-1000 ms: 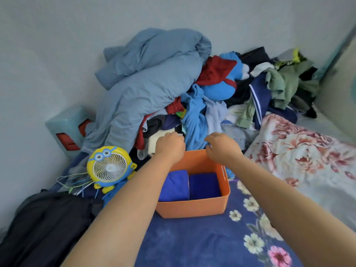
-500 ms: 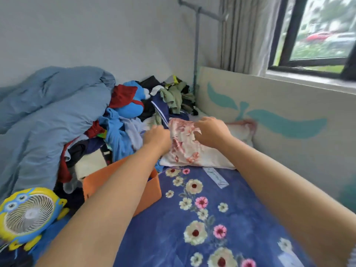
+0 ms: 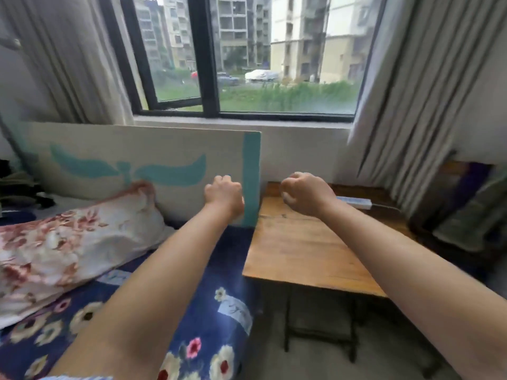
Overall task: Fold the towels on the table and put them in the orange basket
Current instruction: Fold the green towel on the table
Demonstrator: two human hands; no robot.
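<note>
Two fisted hands: left hand (image 3: pixel 223 193), right hand (image 3: pixel 304 192).

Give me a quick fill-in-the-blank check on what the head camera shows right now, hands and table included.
1. Both the left hand and the right hand are closed into ____.
2. The wooden table bears no ____ to fold.
3. The white power strip lies at the table's far edge, on the side of the ____ hand.
4. The floral pillow lies on the ____.

Missing words: fists; towels; right; bed
</note>
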